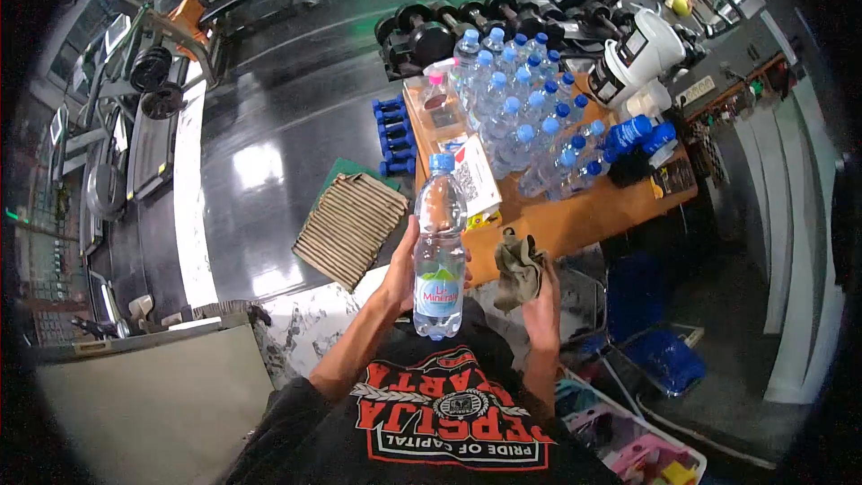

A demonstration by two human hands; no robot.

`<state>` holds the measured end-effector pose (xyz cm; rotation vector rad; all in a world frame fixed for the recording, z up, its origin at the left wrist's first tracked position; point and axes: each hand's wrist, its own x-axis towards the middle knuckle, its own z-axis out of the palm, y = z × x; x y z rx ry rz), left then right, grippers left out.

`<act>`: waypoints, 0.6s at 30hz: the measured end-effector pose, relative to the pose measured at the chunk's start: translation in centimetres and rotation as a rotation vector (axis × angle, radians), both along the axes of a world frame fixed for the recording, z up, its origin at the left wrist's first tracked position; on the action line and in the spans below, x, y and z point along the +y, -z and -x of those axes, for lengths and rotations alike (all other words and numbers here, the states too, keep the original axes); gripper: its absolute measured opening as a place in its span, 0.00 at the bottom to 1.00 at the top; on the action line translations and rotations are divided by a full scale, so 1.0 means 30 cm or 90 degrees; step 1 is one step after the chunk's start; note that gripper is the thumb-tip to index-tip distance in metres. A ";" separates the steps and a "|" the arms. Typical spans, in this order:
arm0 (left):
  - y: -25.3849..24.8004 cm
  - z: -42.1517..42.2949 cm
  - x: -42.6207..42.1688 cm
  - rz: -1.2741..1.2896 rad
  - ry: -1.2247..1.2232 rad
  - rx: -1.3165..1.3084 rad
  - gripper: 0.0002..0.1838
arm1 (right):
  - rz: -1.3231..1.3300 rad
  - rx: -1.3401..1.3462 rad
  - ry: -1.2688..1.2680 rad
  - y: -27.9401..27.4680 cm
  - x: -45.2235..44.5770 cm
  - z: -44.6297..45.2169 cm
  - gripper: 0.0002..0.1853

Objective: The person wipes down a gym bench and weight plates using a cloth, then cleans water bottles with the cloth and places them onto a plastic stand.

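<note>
Upright in front of my chest is a clear plastic bottle (440, 256) with a light blue cap and a Minerale label. My left hand (402, 268) is wrapped round it from the left, its fingertips showing at the bottle's right edge. My right hand (543, 305), to the right of the bottle, grips a crumpled olive-brown cloth (519, 271). The cloth and the bottle are apart. Beyond them, many capped bottles (525, 108) stand close together on the wooden table (575, 220).
A box (476, 171) lies near the table's left edge. White buckets (651, 40) stand at the back right. Blue dumbbells (395, 136) and a striped mat (352, 226) are on the floor at left. A blue chair (664, 355) is at right.
</note>
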<state>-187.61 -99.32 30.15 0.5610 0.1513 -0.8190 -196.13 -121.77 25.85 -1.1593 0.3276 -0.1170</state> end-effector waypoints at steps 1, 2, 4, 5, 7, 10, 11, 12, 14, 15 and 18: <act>0.011 0.005 0.018 0.032 0.024 -0.003 0.42 | 0.001 0.005 0.009 0.003 0.028 0.022 0.19; 0.018 0.000 0.034 0.064 0.051 -0.010 0.42 | -0.096 0.038 0.051 0.001 0.062 0.035 0.18; 0.025 0.012 0.061 0.080 0.078 0.016 0.42 | -0.193 0.062 0.117 0.000 0.112 0.079 0.18; 0.028 0.017 0.066 0.095 0.092 0.041 0.42 | -0.102 0.132 0.127 0.011 0.126 0.108 0.19; 0.031 0.027 0.067 0.069 0.125 0.056 0.43 | -0.027 0.207 0.165 0.076 0.136 0.183 0.20; 0.048 0.039 0.058 -0.027 0.163 0.093 0.44 | -0.032 0.260 0.304 -0.111 0.225 0.233 0.22; 0.052 0.043 0.051 -0.007 0.189 0.099 0.44 | 0.070 0.336 0.306 -0.141 0.242 0.267 0.23; 0.052 0.045 0.040 0.011 0.217 0.106 0.44 | 0.070 0.321 0.342 -0.138 0.252 0.296 0.23; 0.037 0.054 0.006 0.004 0.266 0.079 0.44 | -0.050 0.266 0.428 -0.104 0.270 0.365 0.22; 0.019 0.062 -0.016 0.008 0.291 0.099 0.45 | -0.091 0.159 0.459 -0.055 0.270 0.404 0.20; 0.010 0.099 -0.092 -0.031 0.387 0.027 0.43 | -0.122 0.184 0.530 -0.045 0.257 0.487 0.19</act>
